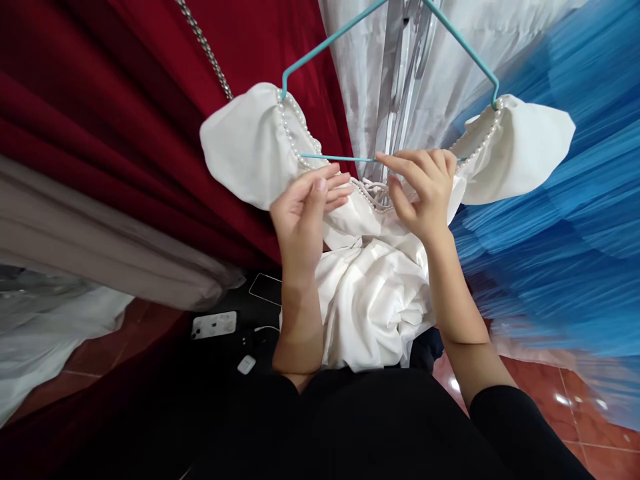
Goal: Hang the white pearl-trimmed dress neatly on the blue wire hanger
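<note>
A white dress (380, 293) with pearl-edged neckline and puffed sleeves hangs from a turquoise wire hanger (330, 41). Its skirt is bunched in folds below the bodice. My left hand (307, 207) is open beside the neckline on the left, fingers stretched out to the right and thumb up. On the other side, my right hand (425, 183) has its index fingertip at the hanger's lower bar, with the thumb apart from it; nothing shows between them. Thin pale cords (373, 189) lie at the middle of the neckline, between my hands.
Dark red fabric (150, 133) hangs on the left, and blue tulle (560, 187) on the right. A metal chain (205, 47) hangs at upper left. Below it, a white phone (214, 325) and a small white case (246, 364) lie on a black surface. Red floor tiles (595, 433) show at lower right.
</note>
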Tool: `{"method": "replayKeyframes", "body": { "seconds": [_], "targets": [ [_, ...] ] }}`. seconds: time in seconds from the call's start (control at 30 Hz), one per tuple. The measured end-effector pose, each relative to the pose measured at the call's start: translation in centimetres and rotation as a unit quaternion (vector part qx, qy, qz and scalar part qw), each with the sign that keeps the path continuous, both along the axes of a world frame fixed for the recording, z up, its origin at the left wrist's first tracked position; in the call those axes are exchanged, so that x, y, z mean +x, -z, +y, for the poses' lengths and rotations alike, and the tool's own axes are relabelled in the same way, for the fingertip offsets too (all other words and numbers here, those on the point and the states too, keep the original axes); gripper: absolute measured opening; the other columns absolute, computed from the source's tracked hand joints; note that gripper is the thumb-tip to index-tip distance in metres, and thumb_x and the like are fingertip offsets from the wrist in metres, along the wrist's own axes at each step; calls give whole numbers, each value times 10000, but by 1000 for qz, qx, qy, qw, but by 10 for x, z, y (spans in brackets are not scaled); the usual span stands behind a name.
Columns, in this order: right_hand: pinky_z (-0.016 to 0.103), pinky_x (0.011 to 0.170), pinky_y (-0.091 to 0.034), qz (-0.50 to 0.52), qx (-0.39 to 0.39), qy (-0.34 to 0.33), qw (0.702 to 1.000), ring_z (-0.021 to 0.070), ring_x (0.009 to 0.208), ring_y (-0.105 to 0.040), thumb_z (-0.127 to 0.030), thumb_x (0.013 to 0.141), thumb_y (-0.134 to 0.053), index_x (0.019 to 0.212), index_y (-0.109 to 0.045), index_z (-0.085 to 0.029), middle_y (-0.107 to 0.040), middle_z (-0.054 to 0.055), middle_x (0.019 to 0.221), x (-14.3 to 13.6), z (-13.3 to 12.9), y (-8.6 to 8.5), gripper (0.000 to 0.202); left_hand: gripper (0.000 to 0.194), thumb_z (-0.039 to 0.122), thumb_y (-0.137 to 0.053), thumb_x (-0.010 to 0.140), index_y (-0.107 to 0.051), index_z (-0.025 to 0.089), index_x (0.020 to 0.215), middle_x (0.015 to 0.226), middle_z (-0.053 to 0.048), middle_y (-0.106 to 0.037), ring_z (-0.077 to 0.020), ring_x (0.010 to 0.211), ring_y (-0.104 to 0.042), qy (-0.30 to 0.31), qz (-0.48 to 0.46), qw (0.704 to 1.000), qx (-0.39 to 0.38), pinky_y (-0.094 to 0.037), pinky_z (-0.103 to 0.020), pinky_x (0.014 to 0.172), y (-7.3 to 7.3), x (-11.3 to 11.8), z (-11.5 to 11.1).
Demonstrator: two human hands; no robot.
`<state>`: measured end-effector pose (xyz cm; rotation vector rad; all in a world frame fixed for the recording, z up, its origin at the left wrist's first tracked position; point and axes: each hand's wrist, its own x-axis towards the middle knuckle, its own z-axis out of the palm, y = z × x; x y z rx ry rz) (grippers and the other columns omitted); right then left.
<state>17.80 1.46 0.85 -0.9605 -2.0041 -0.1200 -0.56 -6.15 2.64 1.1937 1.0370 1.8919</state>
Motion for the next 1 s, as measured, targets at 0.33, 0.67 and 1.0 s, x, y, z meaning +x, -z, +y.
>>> {"method": "replayKeyframes", "body": {
  "seconds": [0.33, 0.67, 1.0],
  "targets": [
    [504, 1055, -400, 5, 11, 2, 1000, 218, 979, -603, -328, 1025, -470, 1218, -710, -418, -703, -18, 1018, 9, -7, -8, 320, 588, 68, -804, 815, -664, 301, 1336, 1575, 32, -525, -264, 1657, -143, -155, 214, 954, 143, -69, -473, 1403, -8, -41, 50],
    [488, 1016, -396, -28, 16, -20, 999, 217, 943, -570, -287, 1017, -466, 1181, -719, -363, -662, 12, 958, 26, -3, -16, 311, 450, -75, -443, 777, -818, 108, 944, 886, -23, -799, -180, 891, -763, -255, 301, 900, 186, -591, -322, 880, -46, -87, 72],
    [474, 1007, -407, -6, 3, -41, 999, 199, 937, -586, -264, 1032, -456, 1208, -709, -360, -676, 4, 986, 16, -10, -16, 323, 285, 79, -570, 886, -821, 162, 993, 964, -28, -826, -230, 928, -772, -144, 252, 955, -65, -607, -430, 906, 28, -127, 39]
  ]
}}
